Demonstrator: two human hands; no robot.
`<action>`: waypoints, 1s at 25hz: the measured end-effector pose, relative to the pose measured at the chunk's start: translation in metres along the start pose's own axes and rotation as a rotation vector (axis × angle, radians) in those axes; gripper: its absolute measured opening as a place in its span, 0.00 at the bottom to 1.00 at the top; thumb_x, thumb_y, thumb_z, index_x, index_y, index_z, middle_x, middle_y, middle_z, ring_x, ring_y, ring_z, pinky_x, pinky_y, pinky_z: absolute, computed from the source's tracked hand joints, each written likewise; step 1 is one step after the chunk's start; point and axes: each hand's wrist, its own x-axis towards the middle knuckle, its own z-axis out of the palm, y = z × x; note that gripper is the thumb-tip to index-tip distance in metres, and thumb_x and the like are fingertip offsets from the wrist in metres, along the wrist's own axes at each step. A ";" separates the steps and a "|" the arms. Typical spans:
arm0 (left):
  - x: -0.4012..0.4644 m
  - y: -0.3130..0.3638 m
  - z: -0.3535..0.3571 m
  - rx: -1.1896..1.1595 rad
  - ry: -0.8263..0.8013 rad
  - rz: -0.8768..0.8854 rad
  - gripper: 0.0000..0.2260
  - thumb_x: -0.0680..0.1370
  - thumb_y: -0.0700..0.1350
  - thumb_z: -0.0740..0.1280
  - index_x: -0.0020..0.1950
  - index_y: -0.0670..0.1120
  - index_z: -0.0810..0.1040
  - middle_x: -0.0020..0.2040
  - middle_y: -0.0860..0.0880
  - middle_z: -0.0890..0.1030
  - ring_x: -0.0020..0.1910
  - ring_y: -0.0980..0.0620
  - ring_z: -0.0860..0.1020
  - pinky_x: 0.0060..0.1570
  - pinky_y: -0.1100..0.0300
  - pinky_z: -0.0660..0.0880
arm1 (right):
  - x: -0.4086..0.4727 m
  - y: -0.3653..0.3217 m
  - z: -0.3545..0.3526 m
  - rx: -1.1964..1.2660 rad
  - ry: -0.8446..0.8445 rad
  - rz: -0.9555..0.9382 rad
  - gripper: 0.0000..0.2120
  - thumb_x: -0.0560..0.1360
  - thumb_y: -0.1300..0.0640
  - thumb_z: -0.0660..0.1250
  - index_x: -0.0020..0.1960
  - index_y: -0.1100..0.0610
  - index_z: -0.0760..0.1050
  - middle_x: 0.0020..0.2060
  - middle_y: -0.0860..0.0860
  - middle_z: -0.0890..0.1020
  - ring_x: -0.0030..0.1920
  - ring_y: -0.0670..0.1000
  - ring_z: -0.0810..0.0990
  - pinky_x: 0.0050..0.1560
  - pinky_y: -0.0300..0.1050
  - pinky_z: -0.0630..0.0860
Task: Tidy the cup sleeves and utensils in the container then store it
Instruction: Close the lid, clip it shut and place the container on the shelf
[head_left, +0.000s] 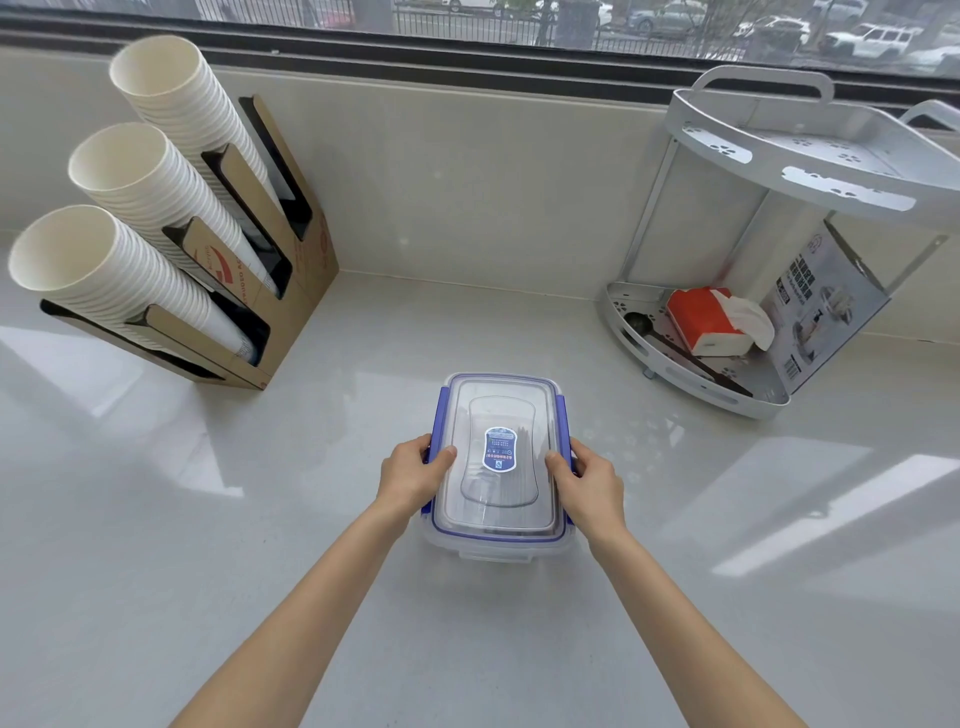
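A clear plastic container (498, 540) with a see-through lid and blue side clips stands on the pale counter, a blue oval label in the lid's middle. My left hand (410, 475) grips its left side, thumb on the lid and fingers curled over the blue clip. My right hand (589, 480) grips the right side the same way. Dark shapes show faintly through the lid; what they are cannot be made out.
A cardboard holder (291, 291) with three slanted stacks of white paper cups (135, 171) stands at the back left. A grey two-tier corner rack (691, 374) at the back right holds a red tissue pack (706, 322), a dark spoon and a printed box. Behind runs a window ledge.
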 end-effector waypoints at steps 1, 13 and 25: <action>0.000 -0.002 -0.002 -0.048 -0.014 -0.021 0.17 0.77 0.46 0.63 0.64 0.42 0.72 0.57 0.43 0.78 0.53 0.44 0.76 0.56 0.51 0.74 | 0.000 0.001 -0.002 0.024 -0.015 0.007 0.16 0.77 0.56 0.61 0.64 0.57 0.73 0.53 0.57 0.82 0.49 0.54 0.77 0.56 0.47 0.73; -0.005 -0.012 -0.017 -0.297 -0.243 -0.176 0.20 0.75 0.48 0.65 0.65 0.44 0.69 0.54 0.47 0.77 0.51 0.48 0.76 0.40 0.58 0.75 | 0.003 0.014 -0.012 0.139 -0.168 0.266 0.21 0.76 0.48 0.62 0.62 0.60 0.72 0.50 0.53 0.78 0.50 0.53 0.77 0.55 0.50 0.78; -0.019 0.018 -0.019 -0.287 -0.243 -0.009 0.06 0.76 0.47 0.65 0.51 0.49 0.75 0.44 0.52 0.79 0.47 0.51 0.77 0.37 0.64 0.75 | 0.004 0.001 -0.035 0.161 -0.130 0.198 0.18 0.76 0.49 0.61 0.58 0.61 0.75 0.49 0.54 0.80 0.50 0.54 0.79 0.51 0.47 0.78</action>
